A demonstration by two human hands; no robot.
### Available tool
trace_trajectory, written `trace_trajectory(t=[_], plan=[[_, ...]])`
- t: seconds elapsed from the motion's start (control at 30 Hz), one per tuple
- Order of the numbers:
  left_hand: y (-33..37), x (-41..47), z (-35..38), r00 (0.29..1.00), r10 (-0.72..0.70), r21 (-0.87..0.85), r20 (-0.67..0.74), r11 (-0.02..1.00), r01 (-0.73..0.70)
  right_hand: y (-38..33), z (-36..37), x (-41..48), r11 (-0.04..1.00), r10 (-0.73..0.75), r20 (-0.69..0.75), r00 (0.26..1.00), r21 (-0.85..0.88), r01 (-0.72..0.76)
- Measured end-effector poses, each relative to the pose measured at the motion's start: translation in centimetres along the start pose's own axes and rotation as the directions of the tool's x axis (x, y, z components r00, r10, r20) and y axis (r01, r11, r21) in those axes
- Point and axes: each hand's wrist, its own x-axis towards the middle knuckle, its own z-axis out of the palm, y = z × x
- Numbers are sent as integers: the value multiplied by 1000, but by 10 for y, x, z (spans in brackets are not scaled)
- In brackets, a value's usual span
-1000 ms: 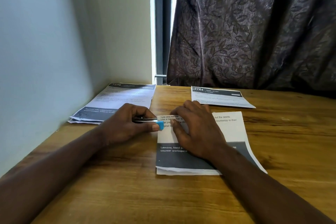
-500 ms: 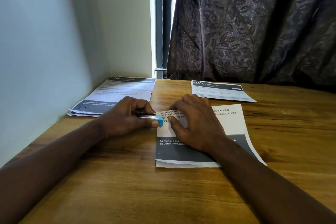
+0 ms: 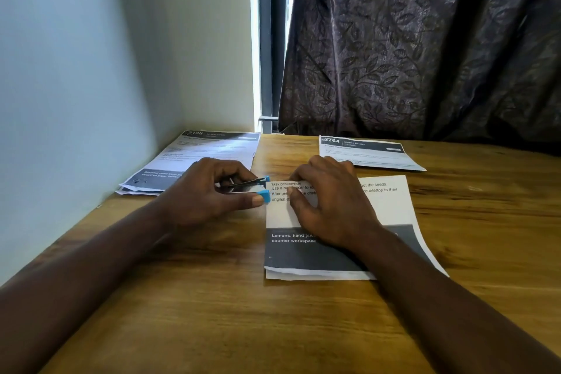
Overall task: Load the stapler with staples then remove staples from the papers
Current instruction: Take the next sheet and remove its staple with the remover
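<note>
The fingers [image 3: 226, 167] of the left hand [image 3: 197, 196] are curled round a small silver stapler with a blue tip [image 3: 253, 190], set at the edge of the white printed paper stack [image 3: 391, 203], which is pressed flat beside them by the right hand [image 3: 332, 206], likely to stop sliding.

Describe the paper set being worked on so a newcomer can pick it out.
On the wooden table before the dark curtain, look at the middle, nearest the person. The paper set lies under the right hand, with the left hand's blue-tipped stapler at its top left corner. Unlike the set by the wall and the sheet by the curtain, its dark bottom band starts "Lemons".
</note>
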Motion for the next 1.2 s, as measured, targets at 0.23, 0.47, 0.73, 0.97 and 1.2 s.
trace_trajectory(t=[0.23,0.47,0.73,0.97,1.2], plan=[[1,-10,1,994,-105,262,-7,959,103,4,-10,-1,998,31,-128,991,50,-25],[44,-16,15,995,-53,144,-82,988,64,9,-28,-7,998,48,-253,966,52,-36],[90,3,38,988,-140,-229,71,961,153,19,-67,-14,990,123,-535,836,5,-142],[96,79,42,926,-318,-493,-203,850,184,91,-94,-9,784,620,-550,559,453,-423],[77,147,102,864,-397,-460,-309,858,230,174,-67,-15,550,733,-174,658,722,-420]])
